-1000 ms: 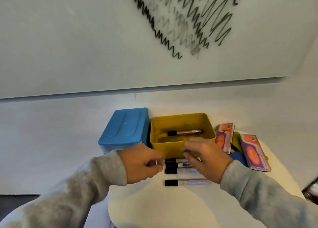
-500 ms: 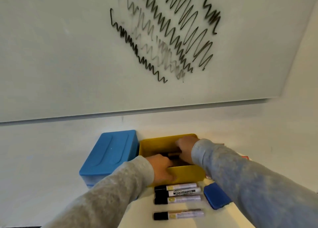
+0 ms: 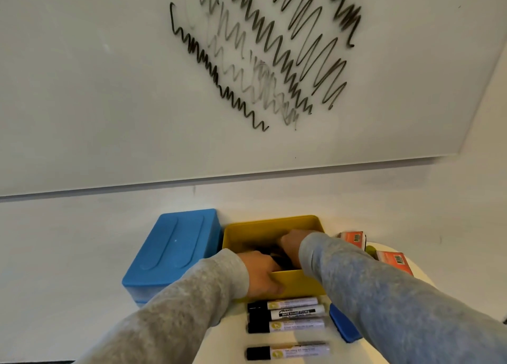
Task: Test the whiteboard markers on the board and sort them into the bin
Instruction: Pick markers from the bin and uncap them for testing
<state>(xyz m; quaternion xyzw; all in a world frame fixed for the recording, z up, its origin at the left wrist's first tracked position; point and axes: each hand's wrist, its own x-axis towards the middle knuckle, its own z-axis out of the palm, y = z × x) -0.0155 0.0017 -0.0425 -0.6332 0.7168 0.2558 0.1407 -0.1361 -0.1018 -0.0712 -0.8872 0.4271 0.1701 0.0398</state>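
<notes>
Two hands now sit at the yellow bin (image 3: 296, 281), where a second ago both hovered over the markers lying on the table. Going left to right: a blue lidded box (image 3: 175, 254) stands just beside the bin, touching or nearly touching its left wall. The left hand (image 3: 260, 274) has come forward to the bin's near left corner, its fingers curled over the front rim and gripping it, apparently to steady it. The right hand (image 3: 290, 244) has gone from the table into the bin; its fingers point down inside and are hidden by the wrist and the wall, so I cannot tell whether they are spread or pinching a marker. A dark shape under it may be the marker seen lying in the bin before, but it is too shadowed to be sure.

In front of the bin, three markers (image 3: 288, 315) lie side by side, touching, black caps to the left, and a fourth marker (image 3: 286, 352) lies a little apart, nearer the person. The count on the table matches half a second ago, so these probably remain to be tested. Right of them are a blue eraser (image 3: 343, 326) and orange packets (image 3: 395, 260). Above, the whiteboard (image 3: 96, 89) carries several zigzag test lines (image 3: 263, 50), some bold, some faint, suggesting some markers are drying out.
</notes>
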